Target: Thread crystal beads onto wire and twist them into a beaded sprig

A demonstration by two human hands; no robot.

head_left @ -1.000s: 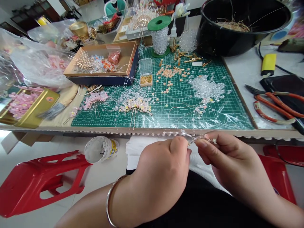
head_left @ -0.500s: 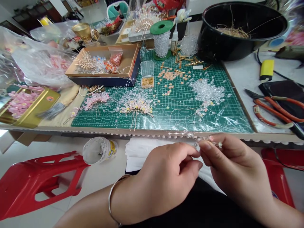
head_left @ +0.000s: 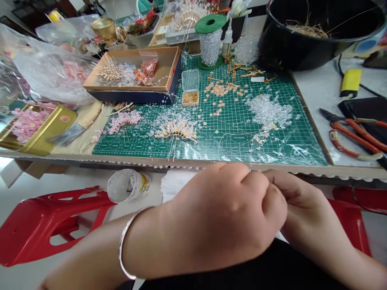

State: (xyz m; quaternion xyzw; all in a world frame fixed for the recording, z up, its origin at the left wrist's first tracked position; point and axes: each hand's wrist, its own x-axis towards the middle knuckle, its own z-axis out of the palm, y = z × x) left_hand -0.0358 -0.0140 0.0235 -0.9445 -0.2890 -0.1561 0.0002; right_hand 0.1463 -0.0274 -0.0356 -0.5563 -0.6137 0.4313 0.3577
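Note:
My left hand [head_left: 229, 205], with a silver bangle [head_left: 122, 245] at the wrist, is curled closed in front of my right hand. Its fingertips are turned away, so whatever lies in them is hidden. My right hand [head_left: 302, 201] is pressed against it with thumb and fingers together; the beaded wire it pinched a moment ago is covered now. Both hands are above my lap, just off the table edge. On the green cutting mat [head_left: 145, 149] beyond lie a beaded flower comb [head_left: 177, 131], a pink flower piece [head_left: 123, 121] and a heap of clear beads [head_left: 269, 110].
Orange-handled pliers [head_left: 356, 135] rest at the right beside a large black tub [head_left: 272, 48]. A bead spool [head_left: 211, 48], a box of findings [head_left: 169, 82] and a small case of gold beads [head_left: 190, 97] stand farther back. A red stool [head_left: 30, 225] is at lower left.
My left hand has rolled over and come right, closing up against my right hand. The beaded wire that showed between the fingertips is now out of sight. The view has shifted slightly.

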